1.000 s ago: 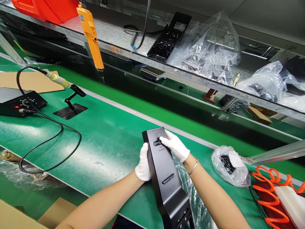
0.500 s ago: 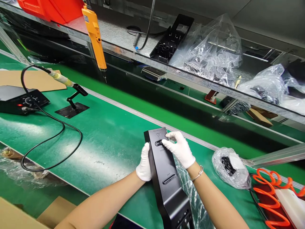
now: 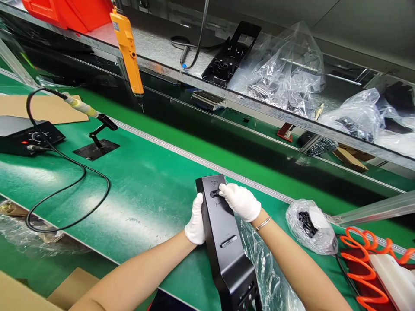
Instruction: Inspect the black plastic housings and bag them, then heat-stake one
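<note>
A long black plastic housing (image 3: 223, 224) stands tilted on the green bench, with a warning triangle, an oval recess (image 3: 215, 194) and a lower slot (image 3: 228, 241) on its face. My left hand (image 3: 195, 220), in a white glove, grips its left edge; the fingers behind are hidden. At the oval recess, my right hand (image 3: 240, 201), also gloved, has its fingertips pinched together. Whatever may be between them is too small or covered to make out. Right of the housing lies a clear plastic bag (image 3: 311, 226) with small black parts inside.
Clear plastic film (image 3: 266, 268) lies beside the housing. An orange electric screwdriver (image 3: 128, 52) hangs at upper left. A soldering iron (image 3: 82, 106) rests in its stand, its cable looping over the bench. An orange coiled hose (image 3: 363, 276) is at right. Bags and a black part (image 3: 231, 54) occupy the shelf.
My right hand has drawn its fingers together and shifted slightly left, down onto the oval recess. My left hand keeps its hold on the housing.
</note>
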The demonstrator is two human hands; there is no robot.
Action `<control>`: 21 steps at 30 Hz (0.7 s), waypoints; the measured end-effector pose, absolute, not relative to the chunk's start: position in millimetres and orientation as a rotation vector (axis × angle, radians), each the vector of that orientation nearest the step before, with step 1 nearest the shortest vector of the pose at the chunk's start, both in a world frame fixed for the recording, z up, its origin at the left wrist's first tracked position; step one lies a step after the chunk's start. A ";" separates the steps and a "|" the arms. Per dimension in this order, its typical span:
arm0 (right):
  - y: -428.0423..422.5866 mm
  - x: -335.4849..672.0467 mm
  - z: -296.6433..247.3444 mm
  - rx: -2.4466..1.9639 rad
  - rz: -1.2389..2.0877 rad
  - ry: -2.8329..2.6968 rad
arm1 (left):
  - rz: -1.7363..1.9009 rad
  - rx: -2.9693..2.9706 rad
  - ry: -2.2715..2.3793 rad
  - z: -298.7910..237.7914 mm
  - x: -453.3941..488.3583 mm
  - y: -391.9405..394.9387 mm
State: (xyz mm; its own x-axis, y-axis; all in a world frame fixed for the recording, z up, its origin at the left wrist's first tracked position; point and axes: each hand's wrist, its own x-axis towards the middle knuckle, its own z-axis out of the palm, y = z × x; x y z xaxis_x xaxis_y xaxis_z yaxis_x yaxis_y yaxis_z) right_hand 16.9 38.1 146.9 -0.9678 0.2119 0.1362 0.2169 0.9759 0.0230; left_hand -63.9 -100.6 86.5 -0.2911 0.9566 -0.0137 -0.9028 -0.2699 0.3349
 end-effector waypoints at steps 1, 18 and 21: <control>39.6 17.5 145.5 -0.299 -0.074 -3.001 | 1.838 0.224 0.337 87.5 -63.8 -100.9; 38.6 23.5 125.7 -0.154 0.067 -2.637 | 1.829 0.225 0.272 75.4 -65.7 -96.0; 34.1 23.8 127.2 -0.168 0.167 -2.539 | 1.796 0.110 0.332 80.6 -64.9 -97.1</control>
